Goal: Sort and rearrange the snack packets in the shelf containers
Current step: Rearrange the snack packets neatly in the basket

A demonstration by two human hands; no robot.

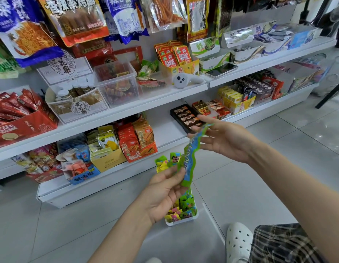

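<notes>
Before the white shelf [127, 103] at twelve o'clock, a small box of snack packets [181, 211] sits on the floor. Left grip [164, 190] pinches a green-blue packet strip [190, 160] at its six o'clock end; right grip [221, 141] clasps the one o'clock end.

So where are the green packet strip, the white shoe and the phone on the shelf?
green packet strip [190, 160]: head view, middle of strip.
white shoe [238, 242]: head view, perforated top.
phone [221, 70]: head view, dark screen.
</notes>
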